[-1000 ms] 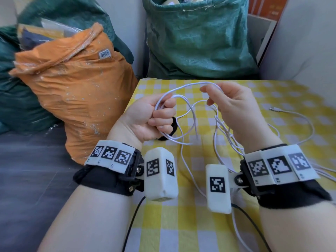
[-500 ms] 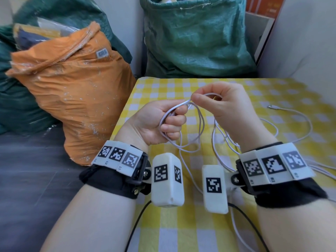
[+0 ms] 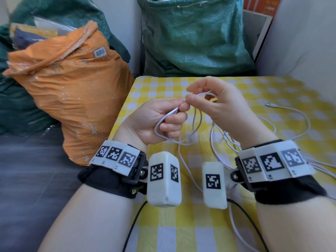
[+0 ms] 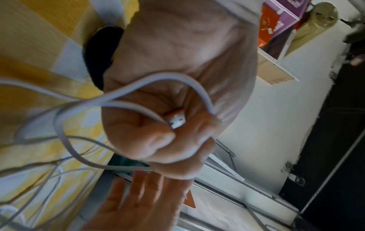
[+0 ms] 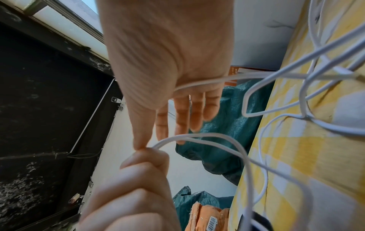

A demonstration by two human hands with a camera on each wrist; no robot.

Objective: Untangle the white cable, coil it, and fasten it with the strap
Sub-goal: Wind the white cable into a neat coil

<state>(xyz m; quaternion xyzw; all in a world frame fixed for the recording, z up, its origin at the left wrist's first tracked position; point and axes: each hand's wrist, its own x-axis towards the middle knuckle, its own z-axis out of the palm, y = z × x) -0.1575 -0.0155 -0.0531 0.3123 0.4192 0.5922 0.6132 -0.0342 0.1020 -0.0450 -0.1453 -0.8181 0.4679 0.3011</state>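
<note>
White cable (image 3: 298,115) runs off frame right, end unseen. Strap (image 4: 98,51) mostly hidden behind left hand (image 4: 177,78); grip blurred.

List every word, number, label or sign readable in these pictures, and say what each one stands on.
No text here can be quoted with confidence.
Barcode sticker on the orange woven sack: bars only, digits too blurred.
Small characters under the square black-and-white markers on the left wristband and right wristband: too small to read.
Lettering on the orange box at top right: blurred.
Orange and purple boxes on the shelf: print illegible.
</note>
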